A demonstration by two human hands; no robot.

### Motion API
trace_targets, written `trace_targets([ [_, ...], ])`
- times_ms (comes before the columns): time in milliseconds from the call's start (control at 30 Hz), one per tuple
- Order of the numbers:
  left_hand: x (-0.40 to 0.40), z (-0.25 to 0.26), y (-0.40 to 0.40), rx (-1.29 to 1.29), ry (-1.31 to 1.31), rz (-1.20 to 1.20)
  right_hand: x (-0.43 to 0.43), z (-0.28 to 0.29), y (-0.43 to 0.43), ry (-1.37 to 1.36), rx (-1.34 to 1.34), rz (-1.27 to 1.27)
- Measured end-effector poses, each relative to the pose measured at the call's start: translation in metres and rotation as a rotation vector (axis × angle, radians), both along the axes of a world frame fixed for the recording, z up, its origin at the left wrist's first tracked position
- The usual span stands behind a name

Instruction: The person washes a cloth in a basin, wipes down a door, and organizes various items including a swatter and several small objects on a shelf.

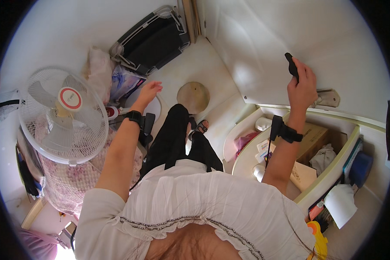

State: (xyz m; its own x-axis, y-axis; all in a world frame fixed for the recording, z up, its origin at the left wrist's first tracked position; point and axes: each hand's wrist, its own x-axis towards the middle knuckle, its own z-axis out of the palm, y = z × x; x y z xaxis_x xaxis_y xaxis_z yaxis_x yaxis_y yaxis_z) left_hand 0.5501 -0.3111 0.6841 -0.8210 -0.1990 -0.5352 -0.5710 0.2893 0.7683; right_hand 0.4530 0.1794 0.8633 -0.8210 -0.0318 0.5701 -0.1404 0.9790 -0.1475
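Observation:
My right hand (302,84) is raised in front of the white door (256,42). It grips a small dark, curved object (292,65) whose exact kind I cannot tell. Just behind the wrist is the metal door handle plate (330,98), its knob partly hidden by the hand. My left hand (150,92) hovers over the floor with its fingers loosely extended and holds nothing. Black straps with small devices sit on both wrists. Nearest to the left hand is a plastic-wrapped package (125,81), beside a white round fan base (154,105).
To my left stands a white fan (65,120) near a floral quilted cover (68,182). A folded black cot (152,39) leans against the wall. Ahead lies a round disc (193,97) on the tiles. Shelving (328,165) at my right holds a cardboard box (315,136) and cloth.

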Motion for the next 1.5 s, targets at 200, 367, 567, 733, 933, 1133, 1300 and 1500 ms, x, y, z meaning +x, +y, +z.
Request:
trace_targets([
  [200,-0.063,0.008,-0.004,-0.024,0.382,-0.188,-0.007,0.002,-0.004,0.006,-0.083,0.043],
  [367,-0.136,0.096,0.068,-0.108,0.488,-0.34,-0.013,0.002,0.01,-0.014,-0.089,-0.013],
  [567,-0.193,0.08,0.082,-0.081,0.496,-0.462,-0.023,0.005,0.002,-0.031,-0.093,0.007],
  [733,-0.208,0.065,0.107,-0.037,0.46,-0.478,-0.024,0.002,0.0,-0.009,-0.02,-0.012],
  [933,-0.246,0.099,0.117,-0.106,0.583,-0.592,-0.033,0.004,-0.003,-0.006,-0.016,-0.044],
  [1133,-0.324,0.149,0.128,-0.093,0.872,-0.623,-0.044,0.021,-0.013,-0.114,-0.056,-0.061],
  [1300,-0.382,0.213,0.154,-0.137,1.056,-0.739,-0.05,0.031,-0.012,-0.146,-0.186,-0.076],
  [1500,-0.417,0.264,0.168,-0.123,1.106,-0.85,-0.06,0.036,-0.018,-0.281,-0.214,-0.215],
])
